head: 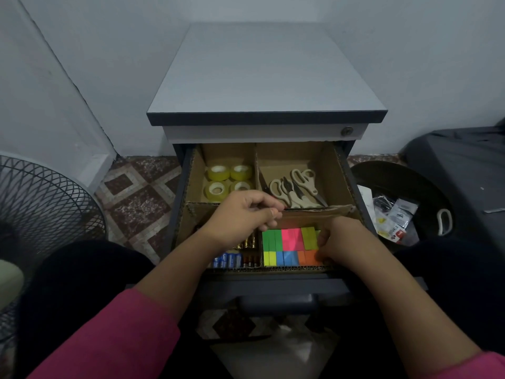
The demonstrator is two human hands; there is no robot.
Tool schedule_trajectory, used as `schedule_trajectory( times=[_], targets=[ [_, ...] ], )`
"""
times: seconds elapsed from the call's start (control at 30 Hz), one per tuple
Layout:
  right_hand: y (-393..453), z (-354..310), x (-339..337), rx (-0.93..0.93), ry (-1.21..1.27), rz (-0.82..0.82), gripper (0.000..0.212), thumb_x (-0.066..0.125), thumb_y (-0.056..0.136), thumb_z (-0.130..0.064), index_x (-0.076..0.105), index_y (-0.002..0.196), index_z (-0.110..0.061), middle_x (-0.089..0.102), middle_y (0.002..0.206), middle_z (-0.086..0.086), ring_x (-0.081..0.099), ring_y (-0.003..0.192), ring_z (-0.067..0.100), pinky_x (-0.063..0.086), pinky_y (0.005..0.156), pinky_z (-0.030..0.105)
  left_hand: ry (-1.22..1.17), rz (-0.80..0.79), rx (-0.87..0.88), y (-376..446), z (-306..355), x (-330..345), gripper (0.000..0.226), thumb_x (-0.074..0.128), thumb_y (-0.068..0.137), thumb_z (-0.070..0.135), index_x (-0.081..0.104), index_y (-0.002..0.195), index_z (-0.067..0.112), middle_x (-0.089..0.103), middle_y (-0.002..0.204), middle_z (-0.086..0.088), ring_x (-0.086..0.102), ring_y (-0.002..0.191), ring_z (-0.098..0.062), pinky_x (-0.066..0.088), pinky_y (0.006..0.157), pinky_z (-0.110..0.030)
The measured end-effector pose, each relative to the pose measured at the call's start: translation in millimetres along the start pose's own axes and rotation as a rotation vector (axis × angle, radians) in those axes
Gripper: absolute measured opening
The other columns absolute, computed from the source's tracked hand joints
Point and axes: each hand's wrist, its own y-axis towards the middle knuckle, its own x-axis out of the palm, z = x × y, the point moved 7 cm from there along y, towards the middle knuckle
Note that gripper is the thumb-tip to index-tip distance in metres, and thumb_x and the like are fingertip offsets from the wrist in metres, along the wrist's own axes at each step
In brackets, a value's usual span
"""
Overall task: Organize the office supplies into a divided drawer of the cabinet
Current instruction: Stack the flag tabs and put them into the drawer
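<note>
The cabinet's top drawer (352,184) is pulled out, lined with cardboard dividers (322,210). Several yellow tape rolls (218,172) fill the back left compartment. Beige-handled scissors (296,187) lie in the back right one. Batteries (232,259) sit front left. Coloured sticky-note pads (289,246) pack the front right compartment. My left hand (243,217) hovers over the middle divider with fingers curled; I cannot tell whether it holds anything. My right hand (341,242) is down in the front right compartment, fingers on the orange and yellow-green pads.
A grey-topped cabinet (265,77) stands against the wall. A black wire basket (41,214) is at the left. A dark round bin (396,181) with packaging scraps sits at the right, beside a black case (464,165). The floor is tiled.
</note>
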Motion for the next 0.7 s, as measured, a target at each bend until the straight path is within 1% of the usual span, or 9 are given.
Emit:
schedule_trajectory(
  times=[0.07,0.13,0.23,0.27,0.3,0.4,0.5,0.6,0.7],
  targets=[
    [0.2,1.8,-3.1,0.007,-0.029,0.055,0.008,0.06,0.081,-0.011,0.067,0.082,-0.008,0.065,0.084,0.006,0.063,0.084,0.022,0.05,0.07,0.027,-0.003,-0.003,0.002,-0.1,0.7,0.6,0.016,0.057,0.092,-0.001,0.067,0.094,0.011,0.071,0.092,-0.003,0.066,0.073,0.0,0.051,0.063,-0.013],
    [-1.0,4.2,-8.4,0.028,-0.086,0.137,0.012,0.053,0.083,-0.007,0.063,0.075,-0.009,0.058,0.075,0.005,0.059,0.076,0.023,0.045,0.064,0.027,-0.005,-0.003,0.003,0.0,0.8,0.9,0.016,0.056,0.092,-0.001,0.067,0.094,0.01,0.07,0.091,-0.002,0.067,0.073,0.001,0.051,0.063,-0.013],
    [-4.1,0.7,-11.2,0.022,-0.146,0.194,0.022,0.051,0.084,-0.003,0.048,0.065,-0.012,0.043,0.065,0.001,0.05,0.07,0.023,0.043,0.063,0.028,-0.008,-0.003,0.003,0.3,0.0,0.6,0.016,0.056,0.092,-0.001,0.067,0.095,0.011,0.07,0.092,-0.004,0.066,0.073,0.0,0.05,0.063,-0.013],
    [-4.4,-1.1,-10.0,0.016,-0.148,0.193,0.022,0.048,0.085,-0.002,0.047,0.066,-0.012,0.042,0.066,0.0,0.051,0.072,0.024,0.042,0.065,0.028,-0.007,-0.002,0.002,0.4,-0.2,0.6,0.017,0.057,0.092,-0.001,0.067,0.094,0.011,0.071,0.092,-0.005,0.066,0.073,-0.001,0.05,0.063,-0.013],
    [-4.4,-2.6,-8.8,0.01,-0.152,0.193,0.019,0.046,0.087,-0.001,0.05,0.07,-0.01,0.043,0.068,0.0,0.054,0.076,0.025,0.042,0.066,0.028,-0.005,-0.002,0.0,0.5,-0.3,0.6,0.017,0.057,0.092,0.0,0.067,0.094,0.012,0.071,0.093,-0.006,0.066,0.073,-0.002,0.051,0.063,-0.013],
    [-3.3,-4.8,-6.9,0.006,-0.149,0.19,0.016,0.044,0.089,-0.003,0.058,0.085,-0.007,0.056,0.083,0.006,0.063,0.091,0.029,0.041,0.067,0.029,0.0,0.001,-0.003,0.7,-0.8,0.1,0.017,0.057,0.092,0.0,0.068,0.095,0.013,0.071,0.093,-0.006,0.066,0.074,-0.005,0.051,0.064,-0.014],
    [-3.6,-4.8,-6.5,0.017,-0.153,0.173,0.016,0.044,0.09,-0.004,0.06,0.089,-0.008,0.063,0.094,0.008,0.063,0.094,0.029,0.042,0.068,0.03,0.007,0.003,-0.004,1.1,-1.2,-0.2,0.016,0.057,0.092,0.001,0.068,0.097,0.012,0.072,0.094,-0.006,0.066,0.076,-0.007,0.051,0.065,-0.014],
    [-5.3,-5.2,-6.7,0.037,-0.155,0.146,0.017,0.044,0.09,-0.003,0.06,0.091,-0.008,0.06,0.094,0.007,0.063,0.096,0.029,0.042,0.068,0.031,0.011,0.002,-0.003,0.5,-0.9,0.0,0.016,0.057,0.092,0.001,0.068,0.099,0.009,0.071,0.096,-0.008,0.066,0.076,-0.007,0.051,0.065,-0.014],
    [-6.7,-5.6,-6.8,0.052,-0.15,0.125,0.018,0.043,0.09,-0.002,0.061,0.094,-0.007,0.062,0.099,0.009,0.062,0.099,0.029,0.043,0.069,0.033,0.014,0.004,0.0,0.2,-0.9,-0.1,0.016,0.057,0.092,0.001,0.068,0.1,0.009,0.071,0.096,-0.009,0.066,0.076,-0.006,0.051,0.065,-0.014]
  ],
)
